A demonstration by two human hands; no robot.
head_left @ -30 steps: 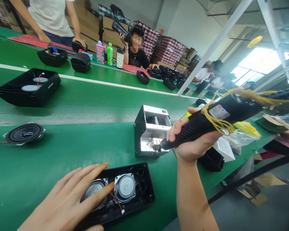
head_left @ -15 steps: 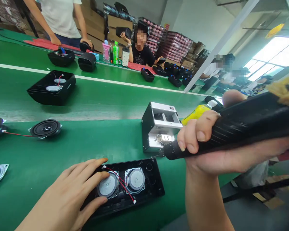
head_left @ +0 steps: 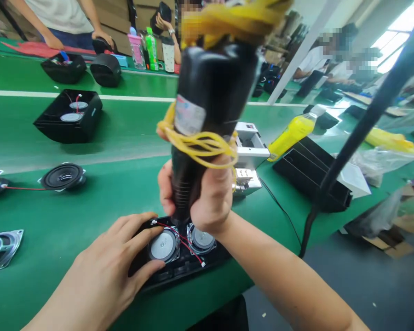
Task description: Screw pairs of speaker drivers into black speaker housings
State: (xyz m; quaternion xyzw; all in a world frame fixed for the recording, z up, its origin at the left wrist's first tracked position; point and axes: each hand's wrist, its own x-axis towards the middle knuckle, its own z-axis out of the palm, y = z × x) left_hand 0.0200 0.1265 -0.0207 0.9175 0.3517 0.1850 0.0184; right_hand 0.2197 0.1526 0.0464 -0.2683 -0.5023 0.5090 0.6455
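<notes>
My left hand (head_left: 112, 255) lies over the left end of a black speaker panel (head_left: 172, 276), thumb and forefinger curved around the edge of one speaker driver (head_left: 163, 246). A second speaker driver (head_left: 203, 239) sits beside it, and a red-and-black wire (head_left: 183, 240) with white plugs crosses both. My right hand (head_left: 212, 197) is wrapped around a black electric screwdriver (head_left: 214, 87), held upright above the panel. Yellow bands (head_left: 203, 146) circle the tool. Its bit is hidden, so whether it touches a screw cannot be seen.
A silver-and-black screw feeder (head_left: 250, 154) stands behind my right hand, near a yellow bottle (head_left: 293, 133) and a black box (head_left: 312, 174). A dark cable (head_left: 348, 147) hangs at right. Loose speakers (head_left: 62, 176) lie left. Across the green bench, co-workers handle black housings (head_left: 105, 69).
My right hand has swung the screwdriver left and turned it from nearly level to upright over the panel. My left hand stays on the panel. The view has shifted slightly right.
</notes>
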